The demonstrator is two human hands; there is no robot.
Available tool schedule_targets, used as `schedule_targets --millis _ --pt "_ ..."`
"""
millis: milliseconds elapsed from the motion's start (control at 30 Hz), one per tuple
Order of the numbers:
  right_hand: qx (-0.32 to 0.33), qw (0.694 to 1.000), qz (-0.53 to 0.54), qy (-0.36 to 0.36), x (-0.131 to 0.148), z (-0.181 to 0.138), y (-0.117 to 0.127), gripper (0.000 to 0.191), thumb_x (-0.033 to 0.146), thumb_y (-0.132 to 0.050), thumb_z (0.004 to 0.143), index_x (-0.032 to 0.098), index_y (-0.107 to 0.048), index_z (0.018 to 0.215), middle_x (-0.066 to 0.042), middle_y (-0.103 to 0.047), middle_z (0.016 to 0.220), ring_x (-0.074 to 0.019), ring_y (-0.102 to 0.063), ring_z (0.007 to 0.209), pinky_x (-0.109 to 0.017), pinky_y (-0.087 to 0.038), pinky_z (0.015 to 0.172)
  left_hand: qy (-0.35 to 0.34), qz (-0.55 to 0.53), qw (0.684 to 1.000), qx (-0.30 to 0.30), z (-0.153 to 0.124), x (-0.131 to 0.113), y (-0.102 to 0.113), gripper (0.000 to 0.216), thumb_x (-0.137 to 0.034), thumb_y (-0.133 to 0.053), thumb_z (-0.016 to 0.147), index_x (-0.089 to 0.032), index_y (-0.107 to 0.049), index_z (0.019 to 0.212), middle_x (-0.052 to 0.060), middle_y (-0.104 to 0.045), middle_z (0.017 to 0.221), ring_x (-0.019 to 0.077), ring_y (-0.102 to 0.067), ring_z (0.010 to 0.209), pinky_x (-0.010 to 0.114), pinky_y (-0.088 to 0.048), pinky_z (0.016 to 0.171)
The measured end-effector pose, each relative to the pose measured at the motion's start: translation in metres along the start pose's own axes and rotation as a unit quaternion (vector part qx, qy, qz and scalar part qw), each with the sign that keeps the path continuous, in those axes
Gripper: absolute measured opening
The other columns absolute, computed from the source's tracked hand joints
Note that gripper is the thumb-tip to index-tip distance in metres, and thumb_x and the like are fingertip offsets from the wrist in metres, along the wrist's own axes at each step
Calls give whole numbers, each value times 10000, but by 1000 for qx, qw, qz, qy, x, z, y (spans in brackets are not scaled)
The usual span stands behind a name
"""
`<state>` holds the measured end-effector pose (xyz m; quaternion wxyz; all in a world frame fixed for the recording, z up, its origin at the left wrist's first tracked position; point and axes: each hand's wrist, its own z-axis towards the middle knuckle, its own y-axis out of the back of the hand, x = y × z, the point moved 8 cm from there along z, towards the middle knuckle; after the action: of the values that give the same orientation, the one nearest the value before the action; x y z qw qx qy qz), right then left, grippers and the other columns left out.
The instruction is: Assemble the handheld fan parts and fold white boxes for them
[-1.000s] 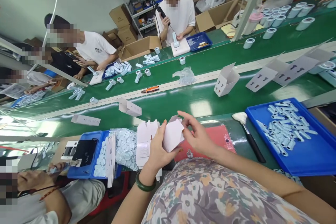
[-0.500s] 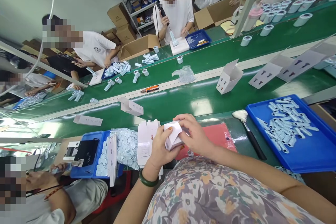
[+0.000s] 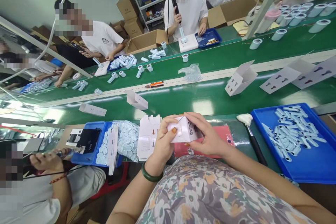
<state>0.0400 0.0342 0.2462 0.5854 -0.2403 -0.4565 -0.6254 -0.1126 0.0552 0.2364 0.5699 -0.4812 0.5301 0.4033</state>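
Between my two hands is a small white cardboard box [image 3: 187,130], with dark print on its right side. My left hand [image 3: 165,136] grips it from the left, the thumb lying across its near face. Around the right side and top edge curl the fingers of my right hand [image 3: 208,134]. Below the box lies a red sheet [image 3: 223,134] on the bench. Just left of my left hand is a stack of flat white printed cartons [image 3: 146,136]. Beside that sits a clear bag of pale blue parts [image 3: 127,143].
To the right, a blue tray [image 3: 312,168] holds pale blue pieces, with a black-handled tool [image 3: 256,145] alongside. Open white boxes [image 3: 240,78] stand on the green conveyor [image 3: 170,103], near orange pliers [image 3: 154,84]. Co-workers sit opposite and at left.
The box has turned in my hands, so its printed side now shows. My right hand has shifted to the box's right side. The whole view has swung slightly.
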Motion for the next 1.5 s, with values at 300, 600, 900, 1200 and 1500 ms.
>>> schedule_targets --millis 300,600,900,1200,1500 --pt "9 998 -59 26 3 -8 8 862 243 -674 876 385 -290 1635 -99 -491 1470 -304 -532 1331 -454 -517 1083 81 -66 994 -2 0 12 -25 409 -264 -646 801 -269 -611 1209 44 -662 1252 197 -662 968 331 -567 824" --pt "12 997 -73 15 -2 -11 4 835 298 -671 908 374 -279 1641 -112 -476 1485 -307 -517 1352 -476 -495 1113 72 -64 995 20 7 19 -21 568 -312 -648 847 -271 -566 1407 67 -668 1303 243 -669 1092 375 -563 931" --pt "-52 996 -49 -52 -18 -12 25 757 532 -736 916 363 -418 1582 -97 -436 1606 -338 -400 1487 -550 -384 1204 -29 77 995 63 20 23 7 1028 -457 -964 645 -302 -471 1534 131 -539 1490 339 -533 1367 441 -501 1106" --pt "-298 831 295 -365 -133 -65 -2 702 615 -849 725 244 -595 1264 -122 -711 1214 -280 -682 1131 -470 -528 1032 92 -306 924 -211 58 124 11 697 -175 -963 619 -312 -602 1200 -9 -731 1137 151 -718 1002 276 -572 894" --pt "-392 820 240 -342 -175 -40 27 590 581 -804 701 248 -579 1132 -93 -705 1200 -277 -675 1142 -449 -556 997 206 -333 911 -132 81 168 -52 485 -254 -920 720 -248 -638 1115 48 -744 1200 208 -722 1110 383 -555 1040"
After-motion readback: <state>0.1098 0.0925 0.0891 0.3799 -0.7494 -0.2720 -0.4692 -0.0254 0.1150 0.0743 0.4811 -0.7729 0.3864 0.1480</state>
